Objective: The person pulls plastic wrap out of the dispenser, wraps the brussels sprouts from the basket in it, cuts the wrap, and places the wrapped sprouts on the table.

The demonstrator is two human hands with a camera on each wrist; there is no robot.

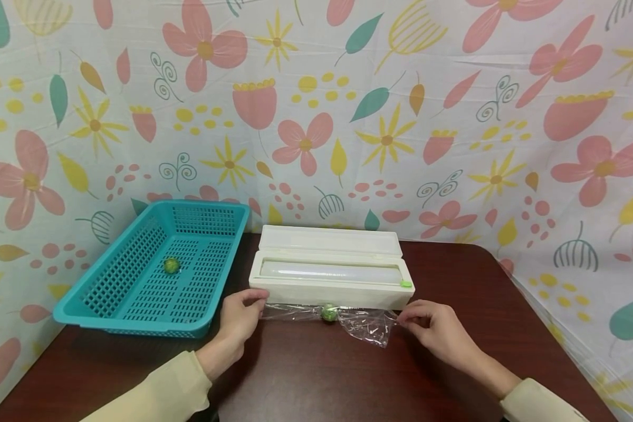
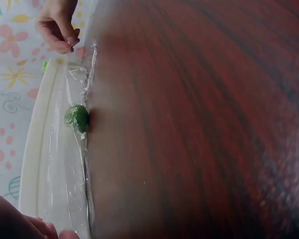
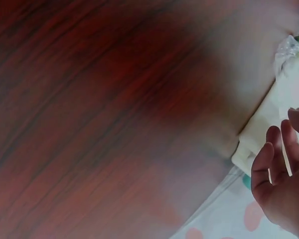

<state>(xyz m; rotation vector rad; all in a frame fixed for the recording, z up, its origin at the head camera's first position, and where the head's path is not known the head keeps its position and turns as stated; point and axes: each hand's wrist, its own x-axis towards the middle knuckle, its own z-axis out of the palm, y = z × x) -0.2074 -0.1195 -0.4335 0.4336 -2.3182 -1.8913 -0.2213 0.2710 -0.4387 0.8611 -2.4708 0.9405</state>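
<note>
A white cling film dispenser box (image 1: 329, 293) stands lid-up, with a roll of film (image 1: 331, 271) inside. Clear cling film (image 1: 366, 325) hangs along its front, bunched toward the right. A small green round fruit, lime-like (image 1: 329, 312), sits wrapped in that film in front of the box; it shows darker green in the left wrist view (image 2: 77, 118). At the box's left front corner, my left hand (image 1: 238, 321) pinches the film's left end between thumb and fingers. My right hand (image 1: 443, 334) pinches the film's right end near the right front corner.
To the left a teal slotted basket (image 1: 227, 281) holds one yellow-green round fruit (image 1: 171, 266). A lime-green slider (image 1: 405, 284) sits on the box's right end. Dark red-brown wood tabletop (image 1: 306, 375) lies in front; a floral cloth (image 1: 316, 88) hangs behind.
</note>
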